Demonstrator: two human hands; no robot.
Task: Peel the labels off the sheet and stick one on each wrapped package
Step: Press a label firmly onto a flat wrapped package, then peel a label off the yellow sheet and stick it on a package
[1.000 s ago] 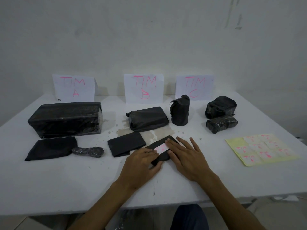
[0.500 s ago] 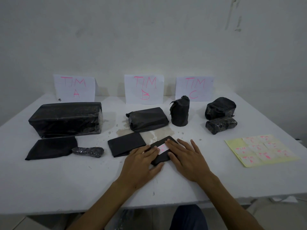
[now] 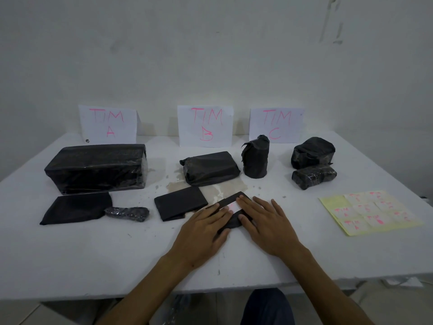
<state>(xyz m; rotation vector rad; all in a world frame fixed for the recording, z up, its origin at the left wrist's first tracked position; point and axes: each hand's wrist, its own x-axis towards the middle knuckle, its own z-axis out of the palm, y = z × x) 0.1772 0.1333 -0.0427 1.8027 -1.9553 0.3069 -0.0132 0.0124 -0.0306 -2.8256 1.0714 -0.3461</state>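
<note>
Left hand (image 3: 201, 233): flat, fingers (image 3: 219, 211) straight, pressing the near-left part of the flat package (image 3: 230, 201).
Flat package: black, lying on the white bench (image 3: 70, 259) at centre front, under both hands.
Label (image 3: 232, 206): pale sliver visible between the fingertips.
Right hand (image 3: 269, 224): flat, straight fingers on the package's right side.
Label sheet (image 3: 371, 211): yellow, far right, apart.

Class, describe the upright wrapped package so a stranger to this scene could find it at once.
Start at the TIM C sign against the wall. Just in front of its left edge stands the upright package. Unlike its flat or lumpy neighbours, it is a tall black cylinder with a crumpled top.
</note>
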